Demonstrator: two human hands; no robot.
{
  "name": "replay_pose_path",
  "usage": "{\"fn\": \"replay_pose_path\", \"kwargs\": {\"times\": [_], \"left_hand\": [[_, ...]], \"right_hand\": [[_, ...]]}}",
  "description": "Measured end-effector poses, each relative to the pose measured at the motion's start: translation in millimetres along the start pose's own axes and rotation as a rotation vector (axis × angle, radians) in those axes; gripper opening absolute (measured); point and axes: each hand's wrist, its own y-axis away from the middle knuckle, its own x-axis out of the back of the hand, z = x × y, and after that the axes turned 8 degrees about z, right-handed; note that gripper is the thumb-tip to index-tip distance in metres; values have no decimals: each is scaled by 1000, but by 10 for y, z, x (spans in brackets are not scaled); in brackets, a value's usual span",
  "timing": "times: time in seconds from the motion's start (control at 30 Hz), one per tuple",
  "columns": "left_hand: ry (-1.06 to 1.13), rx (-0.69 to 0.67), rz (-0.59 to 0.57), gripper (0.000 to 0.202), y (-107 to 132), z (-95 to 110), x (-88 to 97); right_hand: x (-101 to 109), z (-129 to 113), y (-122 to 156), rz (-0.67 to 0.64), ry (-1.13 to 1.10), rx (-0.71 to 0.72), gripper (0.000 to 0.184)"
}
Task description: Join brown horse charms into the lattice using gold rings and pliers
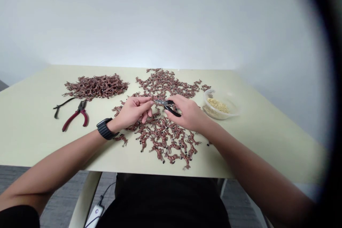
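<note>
**Left hand** [133, 111]: raised over the figures, in a narrow pinch, thumb and fingertips meeting just beside the tip of the pliers. Anything held there is too small to tell. Black watch [106, 129] on the wrist.

**Right hand** [188, 113]: narrow grip, holding black-handled pliers [171, 108], tip pointed toward the left hand.

**Brown animal figures** [162, 139]: many, linked in a wide, flat spread on the table, lying beneath and beyond both hands.

**Brown figure heap** [96, 86]: one dense pile, well left of the spread.

**Red-handled pliers** [76, 115]: lying on the table, left of the hands, with a black-handled tool [62, 106] just beside them.

**Clear plastic bowl** [213, 114]: right of the right hand, holding pale granules [218, 105].

**Table** [32, 131]: pale green, bearing all of the above.
</note>
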Motion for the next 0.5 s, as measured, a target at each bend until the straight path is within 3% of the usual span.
{"fn": "replay_pose_path", "kwargs": {"times": [0.5], "left_hand": [[16,33,-6,30,-2,-6,2]], "right_hand": [[3,28,1,5,96,73,35]]}}
